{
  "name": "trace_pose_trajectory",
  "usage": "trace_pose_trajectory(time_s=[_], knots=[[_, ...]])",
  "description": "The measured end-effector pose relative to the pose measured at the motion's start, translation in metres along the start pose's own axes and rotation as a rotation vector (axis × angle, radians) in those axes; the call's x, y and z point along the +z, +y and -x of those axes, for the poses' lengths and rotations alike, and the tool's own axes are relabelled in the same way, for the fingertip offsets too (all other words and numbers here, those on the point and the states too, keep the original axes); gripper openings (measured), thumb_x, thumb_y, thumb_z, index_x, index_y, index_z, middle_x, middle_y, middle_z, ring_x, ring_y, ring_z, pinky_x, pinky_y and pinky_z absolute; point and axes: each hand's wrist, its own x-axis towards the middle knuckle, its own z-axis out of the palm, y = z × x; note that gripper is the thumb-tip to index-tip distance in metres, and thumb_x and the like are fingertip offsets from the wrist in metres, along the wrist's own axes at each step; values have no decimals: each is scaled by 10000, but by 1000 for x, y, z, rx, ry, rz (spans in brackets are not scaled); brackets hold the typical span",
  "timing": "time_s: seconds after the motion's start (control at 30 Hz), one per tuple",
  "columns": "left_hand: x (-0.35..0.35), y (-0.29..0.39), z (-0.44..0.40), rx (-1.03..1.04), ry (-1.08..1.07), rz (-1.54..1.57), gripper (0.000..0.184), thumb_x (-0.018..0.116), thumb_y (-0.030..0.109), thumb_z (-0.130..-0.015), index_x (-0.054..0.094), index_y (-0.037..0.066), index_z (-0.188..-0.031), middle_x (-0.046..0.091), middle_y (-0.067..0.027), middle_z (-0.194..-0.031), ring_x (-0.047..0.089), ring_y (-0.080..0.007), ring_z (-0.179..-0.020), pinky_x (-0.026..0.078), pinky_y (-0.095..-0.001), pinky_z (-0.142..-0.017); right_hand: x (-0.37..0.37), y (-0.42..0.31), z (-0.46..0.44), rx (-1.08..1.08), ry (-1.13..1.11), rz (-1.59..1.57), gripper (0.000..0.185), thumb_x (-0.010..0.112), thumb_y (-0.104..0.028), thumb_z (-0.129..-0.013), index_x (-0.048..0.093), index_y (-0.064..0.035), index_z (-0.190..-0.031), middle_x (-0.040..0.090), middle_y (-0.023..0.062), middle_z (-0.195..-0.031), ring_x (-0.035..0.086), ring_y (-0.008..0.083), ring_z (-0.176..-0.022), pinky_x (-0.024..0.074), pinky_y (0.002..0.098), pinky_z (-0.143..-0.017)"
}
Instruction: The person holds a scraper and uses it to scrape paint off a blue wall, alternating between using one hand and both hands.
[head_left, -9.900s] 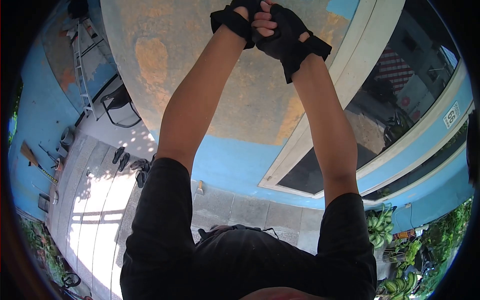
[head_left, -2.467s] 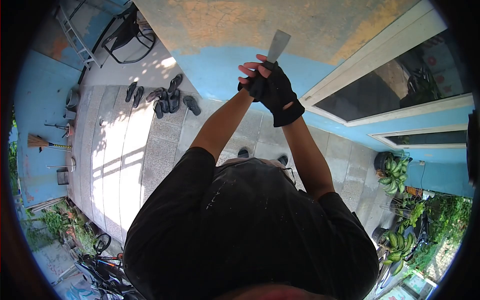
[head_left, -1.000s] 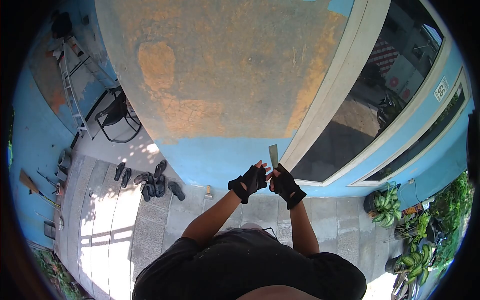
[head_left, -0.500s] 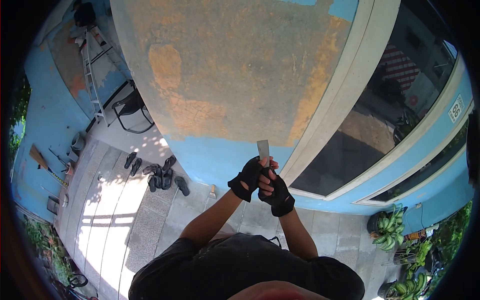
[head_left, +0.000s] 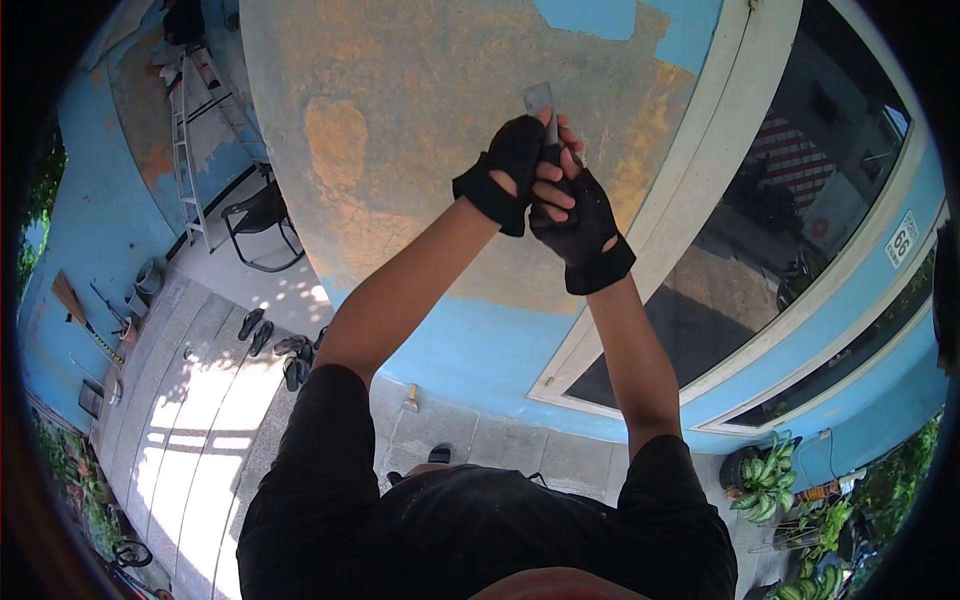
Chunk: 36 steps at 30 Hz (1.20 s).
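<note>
Both hands wear black fingerless gloves and are raised in front of the wall (head_left: 430, 110), whose grey-orange bare plaster meets blue paint lower down. My left hand (head_left: 512, 172) is closed round the upper part of a scraper (head_left: 538, 98), its fingertips near the metal blade. Just below and to the right, my right hand (head_left: 575, 210) wraps its fingers round the dark handle. The blade points up over the bare plaster; whether it touches the surface I cannot tell.
A white-framed window (head_left: 740, 240) is on the right, with potted plants (head_left: 765, 480) below. At left are a ladder (head_left: 185, 150), a person (head_left: 183, 22) near its top, a black chair (head_left: 262, 225) and sandals (head_left: 255, 330). A brush (head_left: 411, 398) lies by the wall base.
Both hands have risen from the blue lower wall to the bare plaster, carrying the scraper. My left hand, apart from it one second ago, now grips it too.
</note>
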Motion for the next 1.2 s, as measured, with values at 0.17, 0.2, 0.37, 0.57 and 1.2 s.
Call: trace_pose_trajectory(time_s=[0.17,0.2,0.37,0.57,1.2], knots=[[30,48,-49,-42,43,-146,359,497,432,-968,544,78,-1009,605,-60,-858,651,-222,-850,575,-350,-606,18,-46,-46,0,-88,53,189,432,-248,-1026,577,-245,-1147,450,-20,-725,428,69,-519,370,206,-423],[34,52,-52,-37,62,-178,373,476,451,-968,543,86,-1005,616,-62,-866,652,-217,-807,572,-352,-576,21,-51,-49,17,-88,55,200,429,-246,-1027,590,-250,-1146,443,-21,-709,423,70,-516,360,206,-419],[62,79,-32,-168,167,-323,383,448,480,-953,543,112,-1010,668,-81,-901,609,-212,-581,540,-357,-467,27,-64,-65,43,-107,40,214,429,-242,-1027,585,-252,-1173,429,-27,-677,407,67,-496,342,202,-408],[29,48,-73,73,133,-211,371,470,449,-936,544,91,-996,665,-107,-860,612,-214,-594,537,-340,-480,13,-63,-62,37,-98,72,213,432,-250,-1025,579,-235,-1179,430,-29,-653,410,70,-475,344,208,-392],[51,87,-50,1,137,-433,377,491,425,-933,616,69,-928,649,-95,-790,635,-204,-595,558,-322,-480,46,-69,-83,5,4,95,182,436,-236,-1022,560,-194,-1149,433,-27,-653,393,74,-474,318,210,-398]])
